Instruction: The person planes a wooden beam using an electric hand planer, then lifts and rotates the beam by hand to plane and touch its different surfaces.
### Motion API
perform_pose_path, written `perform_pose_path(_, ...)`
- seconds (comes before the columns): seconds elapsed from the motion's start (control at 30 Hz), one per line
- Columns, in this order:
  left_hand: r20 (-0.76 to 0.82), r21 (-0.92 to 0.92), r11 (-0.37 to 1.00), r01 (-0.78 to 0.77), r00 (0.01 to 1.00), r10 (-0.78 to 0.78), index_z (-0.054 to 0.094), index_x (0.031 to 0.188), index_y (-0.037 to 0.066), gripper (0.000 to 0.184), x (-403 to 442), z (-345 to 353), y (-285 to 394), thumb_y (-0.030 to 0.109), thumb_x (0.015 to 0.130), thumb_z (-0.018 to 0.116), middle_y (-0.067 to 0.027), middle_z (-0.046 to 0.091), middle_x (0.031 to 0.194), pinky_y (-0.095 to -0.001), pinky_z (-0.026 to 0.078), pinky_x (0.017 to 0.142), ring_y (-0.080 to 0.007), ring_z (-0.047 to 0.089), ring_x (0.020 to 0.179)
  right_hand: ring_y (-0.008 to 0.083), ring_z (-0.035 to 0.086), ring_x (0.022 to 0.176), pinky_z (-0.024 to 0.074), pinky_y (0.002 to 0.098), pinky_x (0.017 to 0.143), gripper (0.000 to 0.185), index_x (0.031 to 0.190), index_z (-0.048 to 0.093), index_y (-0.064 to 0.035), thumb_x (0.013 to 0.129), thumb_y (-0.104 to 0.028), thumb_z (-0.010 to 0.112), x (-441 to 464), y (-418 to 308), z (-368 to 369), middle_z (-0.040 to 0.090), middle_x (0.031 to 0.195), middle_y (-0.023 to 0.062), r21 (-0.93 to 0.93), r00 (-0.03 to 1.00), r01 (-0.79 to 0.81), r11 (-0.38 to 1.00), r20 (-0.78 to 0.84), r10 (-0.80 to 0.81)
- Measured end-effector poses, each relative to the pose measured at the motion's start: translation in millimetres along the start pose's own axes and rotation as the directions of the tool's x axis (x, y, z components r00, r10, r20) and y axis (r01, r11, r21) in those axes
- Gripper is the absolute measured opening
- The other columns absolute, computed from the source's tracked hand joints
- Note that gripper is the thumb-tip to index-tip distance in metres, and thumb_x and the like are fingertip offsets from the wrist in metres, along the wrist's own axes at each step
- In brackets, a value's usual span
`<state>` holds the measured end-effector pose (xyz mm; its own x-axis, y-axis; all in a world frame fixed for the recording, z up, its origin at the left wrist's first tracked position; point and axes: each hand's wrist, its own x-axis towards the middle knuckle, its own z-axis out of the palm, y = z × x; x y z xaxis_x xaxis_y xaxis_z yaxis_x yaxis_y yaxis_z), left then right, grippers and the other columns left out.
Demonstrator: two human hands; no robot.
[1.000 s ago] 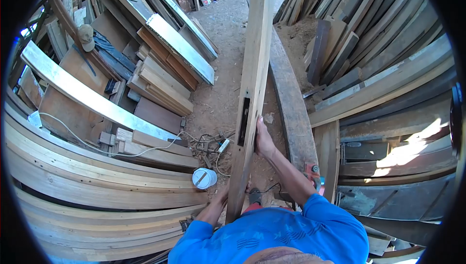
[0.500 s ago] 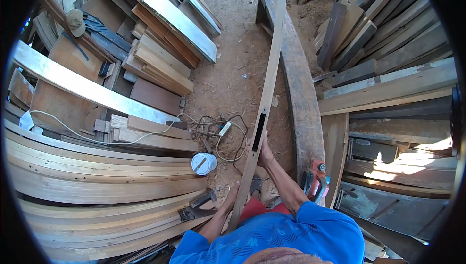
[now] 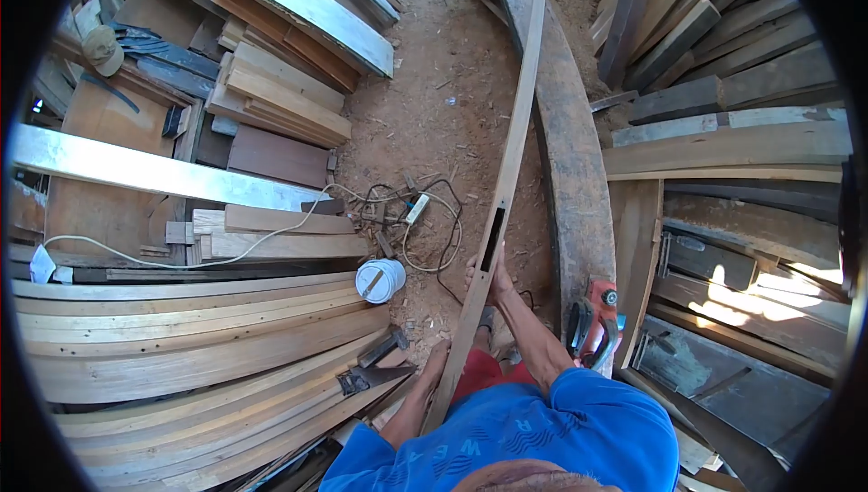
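With its dark slot (image 3: 493, 241) seemingly finished and no other cut evident, the long timber (image 3: 514, 144) slants from near centre toward the far bench (image 3: 579, 175) on the right, the right hand (image 3: 500, 286) gripping it from beneath, the left hand's (image 3: 438, 361) hold impossible to tell.

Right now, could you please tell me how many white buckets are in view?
1: a white bucket stands on the ground, left of the timber in the right hand, by the ends of the stacked boards. Others may be hidden from view.
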<state>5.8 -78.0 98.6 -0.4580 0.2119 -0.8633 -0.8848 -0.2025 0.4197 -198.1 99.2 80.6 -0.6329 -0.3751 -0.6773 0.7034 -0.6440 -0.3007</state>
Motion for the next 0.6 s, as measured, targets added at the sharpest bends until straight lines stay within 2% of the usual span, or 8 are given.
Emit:
perform_pose_path(0.07, 0.062, -0.069, 0.996, 0.052, 0.997, -0.048, 0.061, 0.118, 0.001, 0.058, 10, -11, -10, 0.054, 0.103, 0.043, -0.0151, 0.071, 0.081, -0.0382, 0.058, 0.062, -0.0280, 0.071, 0.068, 0.0238, 0.061, 0.062, 0.0547, 0.0423, 0.063, 0.098, 0.091, 0.061, -0.0071, 0.074, -0.099, 0.031, 4, -8, 2, 0.059, 0.069, 0.0060, 0.003, 0.998, 0.064, 0.998, -0.029, -0.064)
perform_pose_path(0.2, 0.106, -0.067, 0.994, 0.083, 0.991, -0.075, 0.061, 0.122, 0.001, 0.059, -13, -38, -29, 0.054, 0.098, 0.052, -0.0155, 0.071, 0.090, -0.0389, 0.057, 0.071, -0.0288, 0.070, 0.079, 0.0248, 0.064, 0.084, 0.0555, 0.0446, 0.078, 0.093, 0.117, 0.065, -0.0122, 0.083, -0.092, 0.033, -9, -44, 25, 0.066, 0.094, 0.0077, -0.037, 0.987, 0.119, 0.992, -0.104, -0.122)
perform_pose_path(0.3, 0.087, 0.011, 0.998, 0.066, 0.994, -0.067, 0.061, 0.125, 0.001, 0.062, -72, -70, -56, 0.054, 0.094, 0.058, -0.0157, 0.072, 0.097, -0.0395, 0.056, 0.077, -0.0295, 0.070, 0.087, 0.0258, 0.062, 0.107, 0.0525, 0.0468, 0.093, 0.088, 0.132, 0.060, -0.0150, 0.088, -0.087, 0.035, 13, -53, 5, 0.066, 0.117, 0.0083, -0.055, 0.994, 0.110, 0.992, 0.015, -0.109)
perform_pose_path(0.4, 0.030, 0.151, 0.986, -0.074, 0.997, 0.070, 0.060, 0.128, 0.001, 0.066, -113, -78, -68, 0.055, 0.091, 0.065, -0.0159, 0.072, 0.104, -0.0401, 0.055, 0.084, -0.0302, 0.070, 0.094, 0.0276, 0.057, 0.124, 0.0474, 0.0475, 0.105, 0.086, 0.139, 0.056, -0.0097, 0.093, -0.080, 0.038, 31, -63, 3, 0.061, 0.135, 0.0122, -0.077, 0.966, 0.248, 0.966, -0.048, -0.252)
perform_pose_path(0.43, 0.007, 0.214, 0.966, -0.143, 0.989, 0.145, 0.060, 0.129, 0.000, 0.067, -118, -73, -71, 0.055, 0.090, 0.067, -0.0160, 0.072, 0.106, -0.0403, 0.055, 0.086, -0.0304, 0.070, 0.097, 0.0280, 0.056, 0.127, 0.0464, 0.0474, 0.106, 0.084, 0.141, 0.054, -0.0076, 0.095, -0.076, 0.039, 33, -71, 2, 0.059, 0.138, 0.0135, -0.115, 0.969, 0.211, 0.971, -0.105, -0.223)
perform_pose_path(0.47, -0.092, 0.383, 0.911, -0.150, 0.976, 0.199, 0.060, 0.130, 0.000, 0.069, -117, -70, -70, 0.055, 0.088, 0.069, -0.0161, 0.072, 0.108, -0.0405, 0.055, 0.088, -0.0306, 0.070, 0.100, 0.0284, 0.055, 0.129, 0.0453, 0.0472, 0.108, 0.082, 0.143, 0.052, -0.0056, 0.097, -0.073, 0.040, 34, -77, 1, 0.057, 0.141, 0.0147, -0.152, 0.968, 0.169, 0.974, -0.161, -0.193)
perform_pose_path(0.53, -0.272, 0.708, 0.704, 0.059, 0.943, 0.194, 0.060, 0.133, 0.000, 0.074, -114, -55, -38, 0.054, 0.084, 0.077, -0.0158, 0.072, 0.116, -0.0407, 0.053, 0.095, -0.0305, 0.068, 0.109, 0.0291, 0.054, 0.131, 0.0446, 0.0469, 0.109, 0.078, 0.144, 0.050, -0.0021, 0.101, -0.066, 0.042, 37, -84, 0, 0.055, 0.144, 0.0166, -0.210, 0.963, 0.099, 0.973, -0.226, -0.147)
perform_pose_path(0.6, -0.251, 0.599, 0.801, -0.007, 0.948, 0.196, 0.060, 0.133, 0.001, 0.069, -94, -53, -16, 0.048, 0.085, 0.078, -0.0139, 0.071, 0.119, -0.0387, 0.052, 0.095, -0.0253, 0.067, 0.110, 0.0297, 0.055, 0.130, 0.0451, 0.0468, 0.109, 0.073, 0.145, 0.048, 0.0008, 0.104, -0.059, 0.042, 44, -94, -3, 0.055, 0.145, 0.0180, -0.258, 0.960, 0.065, 0.964, -0.247, -0.131)
